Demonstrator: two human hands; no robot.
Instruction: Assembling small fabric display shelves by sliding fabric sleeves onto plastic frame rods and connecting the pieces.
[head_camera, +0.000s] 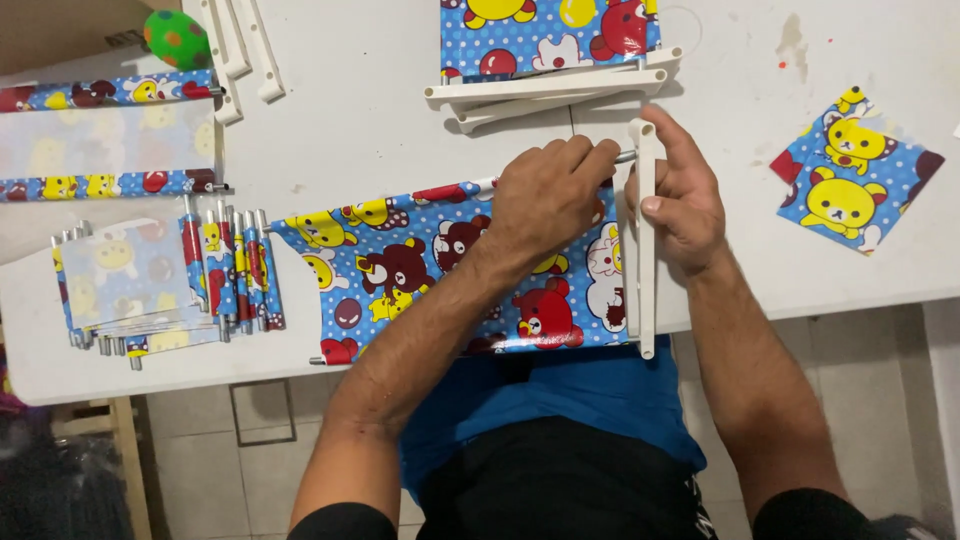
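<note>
Pinching the thin metal rod (624, 156) in our left hand (545, 195) while our right hand (680, 200) clasps the white plastic bar (646, 240) at centre frame, we seem to be seating the cartoon-print sheet (420, 270) on the white worktop (380, 120), which calls for steady alignment.

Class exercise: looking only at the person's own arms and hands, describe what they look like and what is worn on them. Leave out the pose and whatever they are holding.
Both the left hand and the right hand are bare: no gloves, rings, watch or bands show. The forearms are bare and hairy. Short black sleeves end near the elbows at the picture's bottom edge.
</note>
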